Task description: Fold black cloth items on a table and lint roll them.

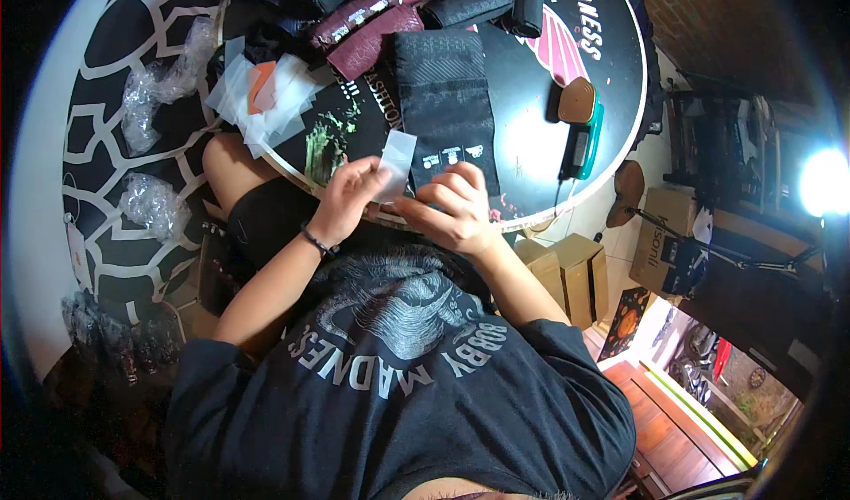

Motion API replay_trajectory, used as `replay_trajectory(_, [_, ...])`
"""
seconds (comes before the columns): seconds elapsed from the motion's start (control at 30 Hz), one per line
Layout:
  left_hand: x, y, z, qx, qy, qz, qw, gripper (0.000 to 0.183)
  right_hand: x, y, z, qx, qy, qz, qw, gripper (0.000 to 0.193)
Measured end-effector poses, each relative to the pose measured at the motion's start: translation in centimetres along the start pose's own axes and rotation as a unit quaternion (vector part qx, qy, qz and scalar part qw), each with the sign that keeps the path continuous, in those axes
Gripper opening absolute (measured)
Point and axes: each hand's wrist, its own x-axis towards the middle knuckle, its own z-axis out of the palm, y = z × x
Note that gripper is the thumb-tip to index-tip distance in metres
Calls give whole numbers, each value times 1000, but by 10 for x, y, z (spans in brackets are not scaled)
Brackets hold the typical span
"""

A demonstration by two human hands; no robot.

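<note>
A small translucent film sheet (399,150) stands up between my hands at the table's near edge. The thumb and fingers of my left hand (352,193) pinch it along its left side. From the right, my right hand (453,212) curls its fingers and grips at the sheet's lower end, where the exact contact is partly hidden. Just beyond my hands a black patterned cloth (445,93) lies flat, with small white prints on its near end. A spread pile of similar translucent sheets (288,101), with an orange piece (262,87) among them, lies to the left.
Folded black cloths (469,8) and maroon cloths (376,39) are stacked at the round table's (522,66) far side. A green hand-held device (586,137) with a brown plate sits on the right. Green scraps (329,141) lie nearby. Crumpled clear plastic (150,208) rests at left; cardboard boxes (580,274) stand right.
</note>
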Motion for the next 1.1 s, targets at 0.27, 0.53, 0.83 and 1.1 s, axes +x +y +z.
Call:
replay_trajectory(0.27, [16, 37, -106, 399, 263, 129, 869, 22, 31, 108, 29, -24, 159, 359, 919, 54])
replay_trajectory(0.53, [41, 54, -102, 477, 286, 209, 804, 40, 40, 219, 25, -29, -131, 521, 843, 97])
replay_trajectory(0.83, [74, 22, -22, -7, 37, -63, 997, 63, 38, 136, -15, 228, -21, 434, 871, 30])
replay_trajectory(1.1, [78, 18, -5, -138, 50, -56, 988, 78, -37, 81, -14, 205, 69, 284, 934, 35])
